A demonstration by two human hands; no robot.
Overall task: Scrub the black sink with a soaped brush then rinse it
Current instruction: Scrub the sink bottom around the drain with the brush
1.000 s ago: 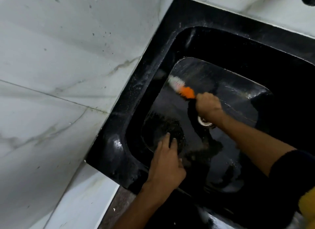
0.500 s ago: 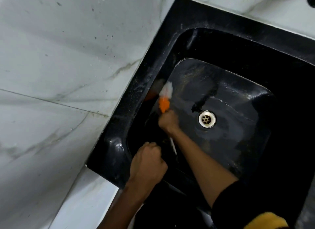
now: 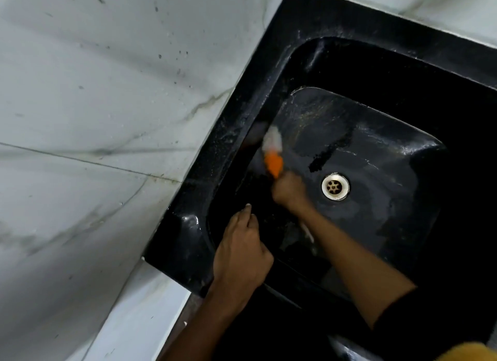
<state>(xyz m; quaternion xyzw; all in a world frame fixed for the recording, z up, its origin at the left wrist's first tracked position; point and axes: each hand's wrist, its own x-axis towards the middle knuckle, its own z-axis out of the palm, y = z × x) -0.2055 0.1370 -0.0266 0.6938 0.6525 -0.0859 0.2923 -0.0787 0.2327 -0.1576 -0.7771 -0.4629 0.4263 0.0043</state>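
Note:
The black sink (image 3: 188, 234) is wet, with a glossy rim and a metal drain (image 3: 335, 186) in its floor. My right hand (image 3: 289, 191) grips a brush (image 3: 273, 152) with an orange body and white bristles. Blurred by motion, the bristles press on the sink's left inner wall where it meets the floor. My left hand (image 3: 240, 253) rests on the sink's near-left rim, fingers loosely curled, forefinger stretched into the basin, holding nothing. A white handle end (image 3: 308, 231) shows beneath my right forearm.
White marble-patterned tiles (image 3: 94, 118) with dark specks cover the wall left of the sink. A white ledge (image 3: 139, 315) runs below the sink's near-left corner. A marble counter strip (image 3: 443, 8) borders the far side.
My right hand swept the brush from the middle of the sink floor to its left wall, uncovering the drain. My left hand slid left along the rim and curled its fingers.

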